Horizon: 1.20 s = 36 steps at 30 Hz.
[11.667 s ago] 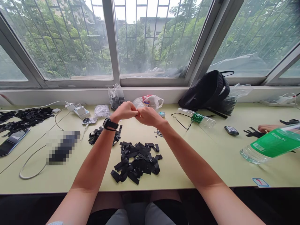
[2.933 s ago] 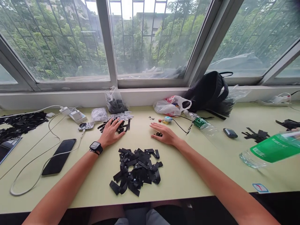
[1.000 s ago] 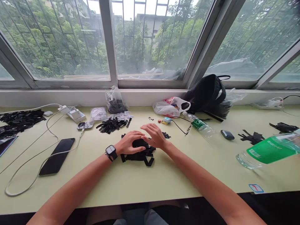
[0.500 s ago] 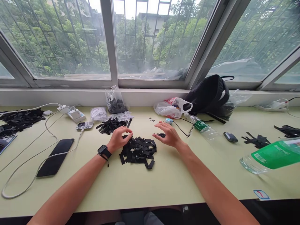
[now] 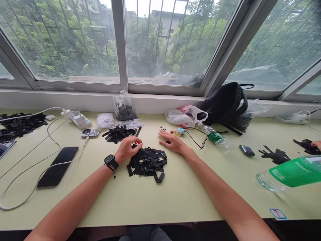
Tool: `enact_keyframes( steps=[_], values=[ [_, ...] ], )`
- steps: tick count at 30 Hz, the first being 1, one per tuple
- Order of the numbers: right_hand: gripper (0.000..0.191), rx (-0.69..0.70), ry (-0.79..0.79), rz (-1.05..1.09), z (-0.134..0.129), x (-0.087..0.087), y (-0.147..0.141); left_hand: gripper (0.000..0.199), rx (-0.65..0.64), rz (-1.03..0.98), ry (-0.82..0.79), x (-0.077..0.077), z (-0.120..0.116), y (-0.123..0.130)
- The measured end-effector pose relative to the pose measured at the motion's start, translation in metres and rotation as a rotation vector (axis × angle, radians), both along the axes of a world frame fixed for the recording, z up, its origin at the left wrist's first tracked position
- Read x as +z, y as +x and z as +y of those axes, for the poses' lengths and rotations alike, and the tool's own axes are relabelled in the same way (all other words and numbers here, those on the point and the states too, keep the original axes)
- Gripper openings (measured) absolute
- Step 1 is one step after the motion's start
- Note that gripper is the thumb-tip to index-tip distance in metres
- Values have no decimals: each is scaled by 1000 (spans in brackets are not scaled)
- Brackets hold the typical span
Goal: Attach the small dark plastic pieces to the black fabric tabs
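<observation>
My left hand [image 5: 127, 147], with a black watch on its wrist, is at the upper left edge of a pile of short black strips [image 5: 147, 162]. Its fingers are curled toward the thumb, and a black strip [image 5: 134, 146] shows between them. To the right of the pile my right hand [image 5: 174, 142] lies low over the table, palm down, fingers stretched out. It covers most of a small heap of dark bits [image 5: 168, 142]. Just beyond its fingertips are several tiny loose pieces [image 5: 163, 128].
Behind my left hand lie more black strips [image 5: 117, 134] and a clear bag [image 5: 124, 108]. A phone [image 5: 58, 167] and white cables are at left. Eyeglasses [image 5: 202, 144], a small bottle [image 5: 217, 138] and a large bottle [image 5: 291, 172] stand right. Another person's hand [image 5: 316, 144] shows at the right edge.
My right hand has come down and moved slightly left, flattening over the dark bits. The left hand has hardly moved. Another person's hand has appeared at the far right.
</observation>
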State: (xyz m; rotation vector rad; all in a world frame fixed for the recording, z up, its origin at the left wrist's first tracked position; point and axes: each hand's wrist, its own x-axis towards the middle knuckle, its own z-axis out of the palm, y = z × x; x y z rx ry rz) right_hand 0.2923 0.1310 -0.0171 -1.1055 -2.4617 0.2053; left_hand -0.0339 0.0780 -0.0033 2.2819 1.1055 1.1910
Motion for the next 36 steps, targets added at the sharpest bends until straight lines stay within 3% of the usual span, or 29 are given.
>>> enact_keyframes(
  steps=[7, 11, 14, 20, 25, 30, 33, 36],
  values=[
    [58, -35, 111, 41, 10, -2, -4, 14, 1, 27, -37, -1, 1, -1],
    [41, -70, 288, 106, -3, 9, -17, 16, -39, 65, -62, 1, 0, -2],
    [22, -63, 325, 135, -20, 17, -37, 15, -77, 111, -42, 3, -1, -2],
    [8, 100, 77, 61, -49, 16, -64, 17, -78, 132, -16, 3, -1, -2],
    [9, 56, -70, 108, -45, 8, -64, 17, -59, 114, 18, 1, -1, 0],
    [4, -1, -264, 316, -37, 3, -64, 14, -40, 104, 55, 4, -3, 2],
    [8, -94, -258, 478, -35, 5, -65, 15, -17, 100, 80, 5, -4, 2],
    [11, -100, -264, 541, -34, 9, -69, 17, 9, 97, 104, 4, -4, 1]
  ],
)
